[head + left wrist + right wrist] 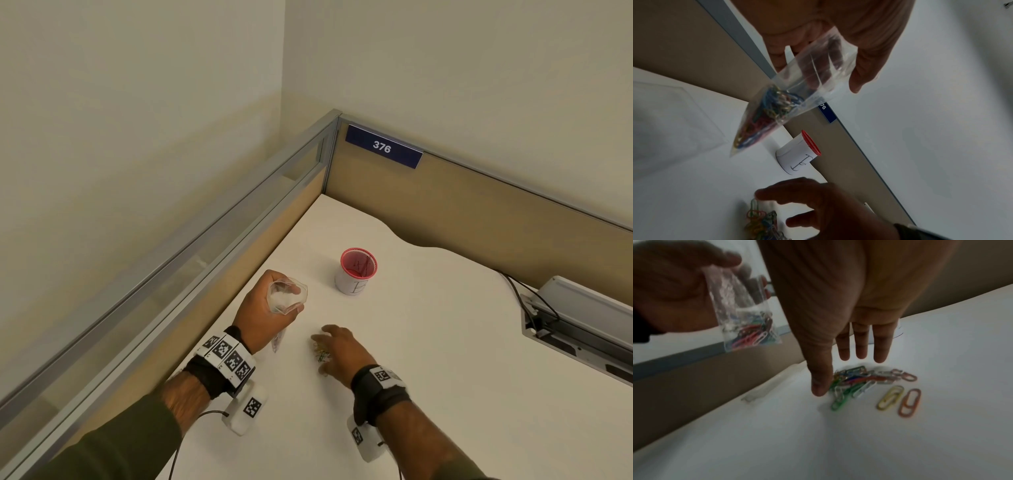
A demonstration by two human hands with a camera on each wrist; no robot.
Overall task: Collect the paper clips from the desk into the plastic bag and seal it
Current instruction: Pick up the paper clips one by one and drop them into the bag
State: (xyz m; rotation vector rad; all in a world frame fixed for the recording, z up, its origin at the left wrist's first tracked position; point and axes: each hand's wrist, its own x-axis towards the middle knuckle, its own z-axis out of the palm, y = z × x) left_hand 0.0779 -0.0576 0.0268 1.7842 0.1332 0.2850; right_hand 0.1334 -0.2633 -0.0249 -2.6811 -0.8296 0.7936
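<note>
My left hand [270, 308] grips a small clear plastic bag [286, 296] near its open mouth and holds it above the white desk [445, 342]. Several coloured paper clips [766, 110] lie in the bag's bottom, also seen in the right wrist view as bagged clips [752, 335]. My right hand [337, 346] hovers with straight fingers over a pile of coloured paper clips [857, 381] on the desk, the thumb [821, 386] at the pile's edge. A yellow clip [890, 397] and an orange clip [909, 402] lie apart beside the pile.
A white cup with a red rim [356, 270] stands on the desk behind the hands. Partition walls [239, 246] close the desk at left and back, with a blue sign reading 376 [383, 146]. A grey cable box with wires [579, 325] sits at the right edge.
</note>
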